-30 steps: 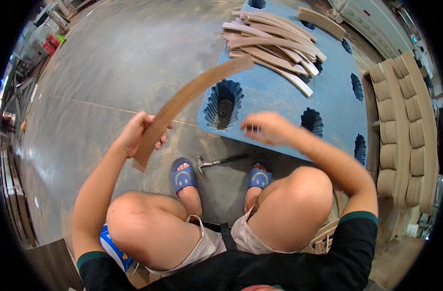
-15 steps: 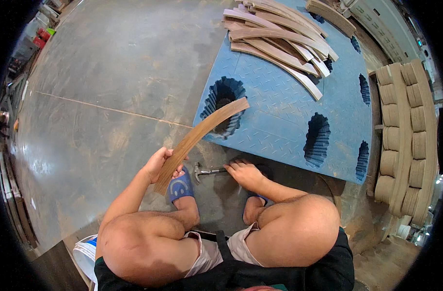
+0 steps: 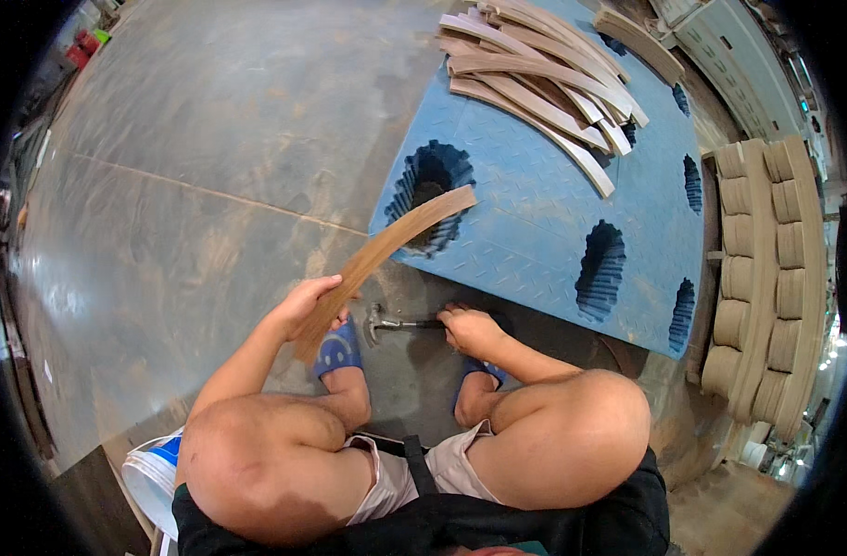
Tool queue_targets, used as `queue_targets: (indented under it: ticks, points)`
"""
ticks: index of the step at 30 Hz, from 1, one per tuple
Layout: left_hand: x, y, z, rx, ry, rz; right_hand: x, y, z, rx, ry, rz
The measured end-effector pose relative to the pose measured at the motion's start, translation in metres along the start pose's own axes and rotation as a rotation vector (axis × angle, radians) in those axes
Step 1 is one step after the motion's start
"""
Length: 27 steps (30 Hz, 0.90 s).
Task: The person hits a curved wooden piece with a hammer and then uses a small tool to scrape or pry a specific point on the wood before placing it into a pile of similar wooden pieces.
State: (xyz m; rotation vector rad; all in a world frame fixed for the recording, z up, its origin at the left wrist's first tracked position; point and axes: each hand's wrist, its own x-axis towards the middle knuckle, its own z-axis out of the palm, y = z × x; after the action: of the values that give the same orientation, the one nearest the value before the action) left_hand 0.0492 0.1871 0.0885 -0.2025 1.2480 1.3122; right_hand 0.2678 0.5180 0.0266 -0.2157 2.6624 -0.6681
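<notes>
My left hand (image 3: 305,304) is closed around the lower part of a curved wooden strip (image 3: 391,243). The strip slants up and to the right, its far end over a hole in the blue plastic pallet (image 3: 525,250). Low in front of me, my right hand (image 3: 472,331) is wrapped around the dark handle of a claw hammer (image 3: 407,324). The hammer's metal head points left, beside my left slipper (image 3: 338,350). Its grip end is hidden by my fingers.
A loose pile of curved wooden strips (image 3: 535,79) lies on the pallet's far part. Stacked curved wooden pieces (image 3: 739,278) stand to the right. A white and blue bucket (image 3: 150,482) is at lower left. Ribbed holes (image 3: 600,269) open in the pallet.
My right hand has gone from resting over the hammer handle to closing around it. My left thumb has shifted on the strip, which stays in nearly the same place. The view has moved slightly.
</notes>
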Motion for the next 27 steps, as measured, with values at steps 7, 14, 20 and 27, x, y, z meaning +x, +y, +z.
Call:
queue_targets:
  ticks: [7,14,20,27]
  points:
    - [0.003,0.0,-0.001,-0.02,-0.062,0.007,-0.015,-0.025,-0.062,0.142,-0.054,0.055]
    - [-0.005,-0.004,0.007,0.088,-0.051,0.039,-0.058,-0.011,-0.105,0.596,0.181,-0.008]
    - [-0.007,-0.009,0.011,0.127,-0.029,0.028,-0.065,0.014,-0.113,0.677,0.559,0.286]
    - [-0.003,-0.009,0.02,0.148,-0.012,0.059,-0.06,0.03,-0.115,0.527,0.6,0.399]
